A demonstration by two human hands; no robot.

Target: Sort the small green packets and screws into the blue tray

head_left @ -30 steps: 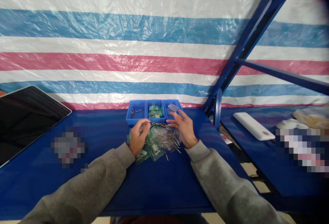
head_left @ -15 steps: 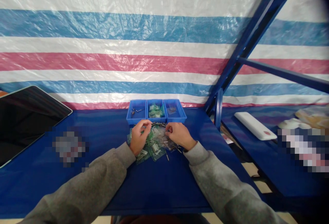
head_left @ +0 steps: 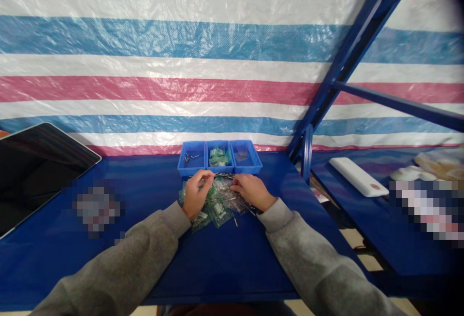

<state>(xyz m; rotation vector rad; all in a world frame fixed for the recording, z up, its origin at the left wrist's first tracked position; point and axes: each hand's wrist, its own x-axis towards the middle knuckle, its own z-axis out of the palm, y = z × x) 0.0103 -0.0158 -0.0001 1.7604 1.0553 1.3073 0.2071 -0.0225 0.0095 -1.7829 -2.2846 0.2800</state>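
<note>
A pile of small clear and greenish plastic bags [head_left: 220, 213] with pale and metallic parts lies on the blue table [head_left: 232, 263]. My left hand [head_left: 197, 194] is over the pile's left side, thumb and fingertips pinched together. Whatever sits between those tips is too small to tell. Over the right side, my right hand [head_left: 253, 191] has its fingers curled and closed above the bags, hiding what they grip. A dark, curved row of thin pieces [head_left: 224, 175] shows just behind the pile, between my hands. One slim metal pin [head_left: 235, 219] pokes out at the front.
Behind the pile stand three joined blue trays: the left tray [head_left: 192, 162] holds several metal pins, the middle tray [head_left: 219, 168] green bags, the right tray [head_left: 246, 161] clear bags. A dark-screened tablet [head_left: 43, 171] is at left. A white power bank [head_left: 358, 177] lies beyond the blue frame [head_left: 340, 74].
My right hand has shifted slightly left over the bags, and its fingers point a little lower. The left hand keeps its pinch in nearly the same place.
</note>
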